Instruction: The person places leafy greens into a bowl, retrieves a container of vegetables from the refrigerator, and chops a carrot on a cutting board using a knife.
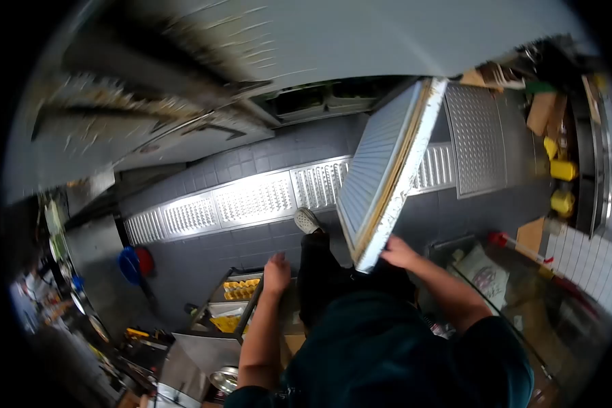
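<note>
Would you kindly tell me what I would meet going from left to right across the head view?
Blue object, left hand, pale shoe, open white-edged door, dimpled metal plate, yellow containers.

The door [379,160] is pale blue-grey with a parallel-line pattern on its inner face, yellowish brown along the seal, and white speckled dark on its edge. The floor [251,238] is dark grey, gridded by thin lines. Silver grates [255,200] across it bear rows of small repeated marks. Near the floor's left edge, a blue round object [128,265] overlaps a red one [145,261]. The shirt [387,347] is dark green, the trousers [316,258] black, the shoe [307,219] off-white with dark dots.
</note>
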Tool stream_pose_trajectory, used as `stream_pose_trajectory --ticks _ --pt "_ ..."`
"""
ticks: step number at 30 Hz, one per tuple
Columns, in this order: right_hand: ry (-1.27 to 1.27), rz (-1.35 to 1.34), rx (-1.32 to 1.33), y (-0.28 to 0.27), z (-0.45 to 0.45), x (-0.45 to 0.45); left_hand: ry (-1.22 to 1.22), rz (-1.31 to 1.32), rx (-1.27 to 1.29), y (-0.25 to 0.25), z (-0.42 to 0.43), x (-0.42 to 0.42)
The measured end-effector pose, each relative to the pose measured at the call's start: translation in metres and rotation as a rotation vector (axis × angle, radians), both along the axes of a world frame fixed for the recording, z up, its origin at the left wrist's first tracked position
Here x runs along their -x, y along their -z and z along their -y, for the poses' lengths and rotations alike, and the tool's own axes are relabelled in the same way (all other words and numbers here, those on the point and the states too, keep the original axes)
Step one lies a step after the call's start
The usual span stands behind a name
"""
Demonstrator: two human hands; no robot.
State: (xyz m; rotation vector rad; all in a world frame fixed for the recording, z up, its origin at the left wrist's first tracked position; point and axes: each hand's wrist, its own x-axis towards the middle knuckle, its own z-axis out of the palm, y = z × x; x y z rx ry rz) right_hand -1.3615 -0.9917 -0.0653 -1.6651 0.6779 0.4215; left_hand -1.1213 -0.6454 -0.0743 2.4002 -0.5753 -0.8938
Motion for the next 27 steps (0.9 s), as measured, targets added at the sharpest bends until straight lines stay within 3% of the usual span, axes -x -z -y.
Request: stream_pose_trajectory --ticks 1,3,5,7,9,11,13,15,18,22,23,26,27 --pt "0.152 -0.120 -0.149 -0.022 0.018 0.019 0.043 0.011 -0.010 0.002 0.024 -0.007" --pt "0.533 -0.066 -0.338 -0.002 0.051 0.083 0.119 0.002 -0.050 0.015 0.069 -0.018" --pt "0.952 0.134 -0.561 -0.041 0.069 0.089 0.267 0.007 -0.110 0.026 0.112 -0.036" --pt "0.964 0.198 -0.486 -0.046 0.095 0.113 0.324 0.066 -0.082 0.033 0.153 -0.040" --pt "0.715 0.077 0.018 -0.073 0.120 0.114 0.363 0.066 -0.025 0.026 0.193 -0.039" --pt "0.622 -0.214 0.399 -0.094 0.147 0.113 0.418 0.049 -0.016 0.014 0.223 -0.038" --pt "0.537 -0.117 0.829 -0.063 0.167 0.144 0.499 0.024 -0.062 0.008 0.242 -0.042" --pt "0.508 -0.115 0.930 -0.067 0.192 0.151 0.575 0.043 -0.080 0.017 0.246 -0.055" --pt "0.469 -0.146 0.966 -0.059 0.223 0.168 0.422 -0.117 -0.241 0.037 0.257 -0.090" --pt "0.430 -0.137 1.027 -0.043 0.254 0.196 -0.090 -0.422 -0.109 0.095 0.282 -0.155" --pt "0.404 -0.122 1.043 -0.033 0.261 0.205 -0.183 -0.433 -0.041 0.104 0.294 -0.173" --pt "0.482 0.157 0.645 -0.044 0.284 0.185 -0.511 -0.398 0.281 0.125 0.335 -0.246" --pt "0.416 0.156 0.725 -0.045 0.287 0.179 -0.614 -0.401 0.469 0.131 0.349 -0.273"
